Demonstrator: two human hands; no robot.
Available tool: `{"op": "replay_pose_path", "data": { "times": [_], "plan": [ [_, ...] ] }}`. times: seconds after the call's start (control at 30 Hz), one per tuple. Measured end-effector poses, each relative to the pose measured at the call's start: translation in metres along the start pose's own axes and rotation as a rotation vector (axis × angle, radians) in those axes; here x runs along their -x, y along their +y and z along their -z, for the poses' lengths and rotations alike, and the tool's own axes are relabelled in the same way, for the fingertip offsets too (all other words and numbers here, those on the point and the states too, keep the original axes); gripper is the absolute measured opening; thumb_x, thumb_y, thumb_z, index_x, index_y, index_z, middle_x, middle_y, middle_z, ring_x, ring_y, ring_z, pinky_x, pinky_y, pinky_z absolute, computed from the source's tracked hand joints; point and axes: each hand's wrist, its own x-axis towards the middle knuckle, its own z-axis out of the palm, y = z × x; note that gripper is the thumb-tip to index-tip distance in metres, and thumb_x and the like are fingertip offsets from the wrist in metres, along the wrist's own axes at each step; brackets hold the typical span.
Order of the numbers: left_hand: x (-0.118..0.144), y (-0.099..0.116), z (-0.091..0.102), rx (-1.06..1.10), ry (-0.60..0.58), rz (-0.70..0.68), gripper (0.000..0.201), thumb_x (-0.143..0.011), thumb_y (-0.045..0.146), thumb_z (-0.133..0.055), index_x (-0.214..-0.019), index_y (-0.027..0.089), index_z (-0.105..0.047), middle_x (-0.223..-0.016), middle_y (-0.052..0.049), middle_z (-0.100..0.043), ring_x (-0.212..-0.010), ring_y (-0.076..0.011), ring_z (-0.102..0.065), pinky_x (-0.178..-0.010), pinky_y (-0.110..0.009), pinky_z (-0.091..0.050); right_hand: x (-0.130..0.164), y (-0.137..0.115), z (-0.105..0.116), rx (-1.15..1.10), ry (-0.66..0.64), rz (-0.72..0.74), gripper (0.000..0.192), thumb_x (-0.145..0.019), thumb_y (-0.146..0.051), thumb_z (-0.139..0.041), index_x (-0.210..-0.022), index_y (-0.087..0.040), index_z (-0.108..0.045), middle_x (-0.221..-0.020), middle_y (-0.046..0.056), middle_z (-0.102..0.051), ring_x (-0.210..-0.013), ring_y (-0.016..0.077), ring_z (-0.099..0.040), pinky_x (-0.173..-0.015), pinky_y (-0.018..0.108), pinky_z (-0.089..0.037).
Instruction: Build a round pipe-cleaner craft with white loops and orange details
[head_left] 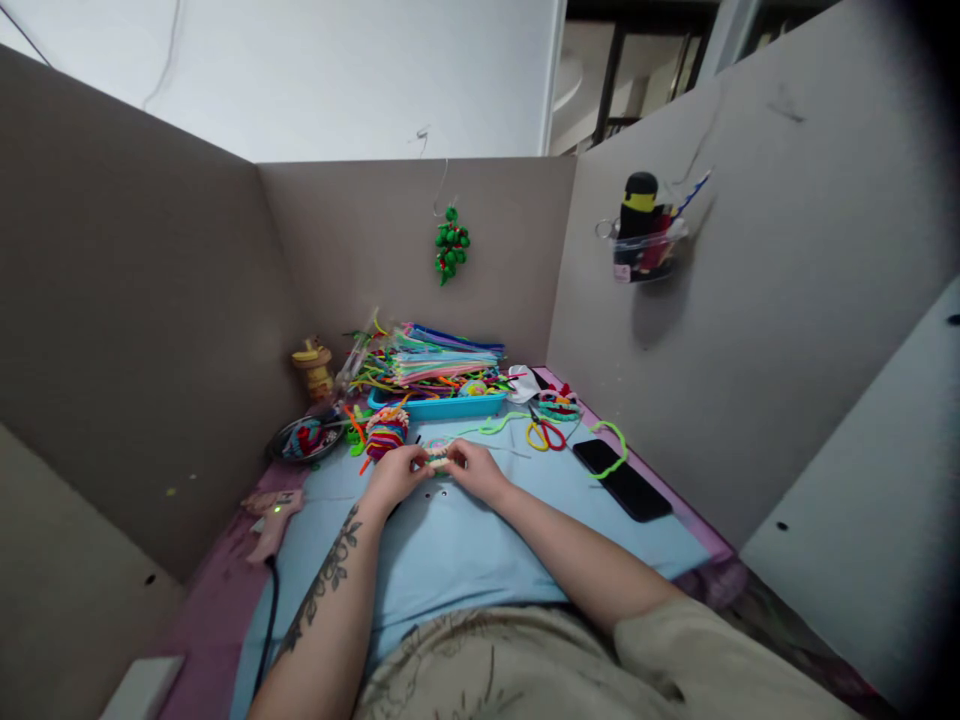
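Pink and flat at the far left of the bench, a glue gun (271, 515) lies with its black cord trailing toward us. Beyond it a dark bowl (304, 438) holds coloured scraps, with a yellow wooden figure (315, 366) behind and a striped bundle of wound pipe cleaners (386, 431) just beside the bowl.

Our left hand (397, 470) and right hand (474, 468) meet at mid-bench, fingertips pinched on a small pale pipe-cleaner piece (439, 459) held just above the blue mat (450, 545). Each grip is closed on an end of that piece; how tightly, we cannot tell at this size. To do this well, we judge, the left should hold firm as an anchor while the right works the wire in short, even turns, wrists low near the mat for steadiness.

Behind the hands a turquoise tray (442, 403) carries a heap of pipe cleaners. Rightward lie yellow-handled scissors (541, 432), a green pipe-cleaner loop (613, 447) and a dark phone (622, 478) the loop partly overlaps.

Grey partition walls enclose the bench on three sides. A green beaded ornament (451, 242) hangs on the back wall, and a clear holder (645, 240) with a black bottle sticks to the right one.
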Motion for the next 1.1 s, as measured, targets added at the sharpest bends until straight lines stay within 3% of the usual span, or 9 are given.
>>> {"op": "replay_pose_path", "data": {
  "times": [0.17,0.3,0.67,1.1],
  "plan": [
    [0.001,-0.001,0.001,-0.119,-0.020,0.083,0.022,-0.067,0.026,-0.064,-0.087,0.020,-0.060,-0.083,-0.003,-0.065,-0.076,-0.0174,-0.058,-0.059,-0.022,-0.034,0.001,-0.001,-0.002,0.025,-0.011,-0.006,0.007,-0.072,-0.024,-0.058,-0.074,-0.019,-0.053,-0.065,-0.004,-0.053,-0.058,0.0102,-0.046,-0.056,0.019,-0.034],
    [0.001,-0.003,0.000,-0.166,-0.049,0.078,0.016,-0.068,0.025,-0.062,-0.083,0.020,-0.060,-0.081,-0.003,-0.065,-0.077,-0.0184,-0.059,-0.059,-0.023,-0.033,0.002,-0.003,-0.006,0.096,-0.037,0.027,0.008,-0.073,-0.025,-0.058,-0.074,-0.019,-0.053,-0.066,-0.004,-0.053,-0.058,0.0103,-0.046,-0.055,0.019,-0.032],
    [-0.001,-0.009,-0.003,-0.102,-0.090,0.081,0.011,-0.068,0.022,-0.060,-0.077,0.019,-0.066,-0.081,-0.006,-0.067,-0.078,-0.0195,-0.060,-0.067,-0.025,-0.038,0.001,-0.002,-0.012,0.219,-0.032,0.045,0.008,-0.078,-0.029,-0.057,-0.078,-0.021,-0.055,-0.072,-0.002,-0.058,-0.064,0.0121,-0.050,-0.059,0.021,-0.032],
    [-0.001,-0.006,-0.006,-0.199,-0.089,0.180,0.013,-0.070,0.029,-0.060,-0.075,0.018,-0.066,-0.076,-0.008,-0.067,-0.073,-0.0200,-0.060,-0.061,-0.025,-0.038,0.000,0.000,-0.017,0.256,-0.024,0.006,0.014,-0.076,-0.035,-0.058,-0.083,-0.023,-0.056,-0.072,-0.002,-0.059,-0.063,0.0131,-0.052,-0.057,0.021,-0.031]
  ]
}}
